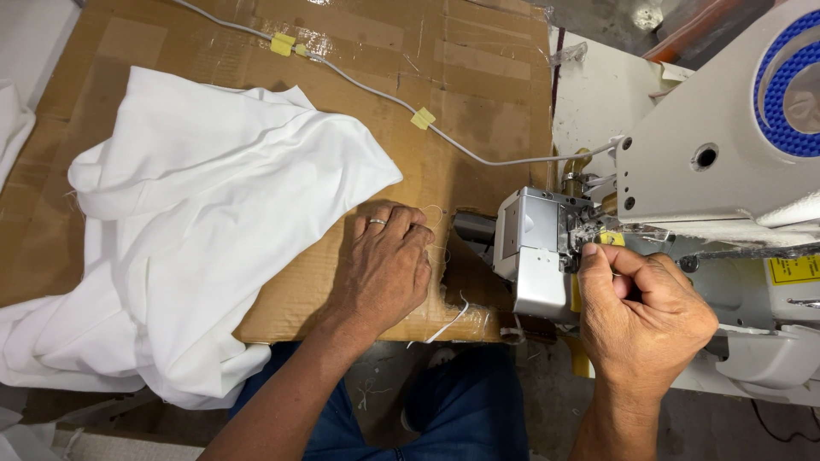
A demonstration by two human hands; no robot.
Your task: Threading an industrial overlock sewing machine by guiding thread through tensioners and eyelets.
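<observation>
Right hand (641,312) pinches closed at the sewing machine (726,162) needle area, apparently on thread too fine to see, while left hand (384,265) rests flat, fingers loosely curled, steadying the cardboard (478,111) beside white cloth (196,222).

Left hand (382,265) lies flat on the cardboard-covered table (478,94), ring showing, just beside the heap of white cloth (196,230); right hand (645,312) is up at the sewing machine (717,171), fingers (591,256) pinched close by its grey metal head (534,248)
</observation>
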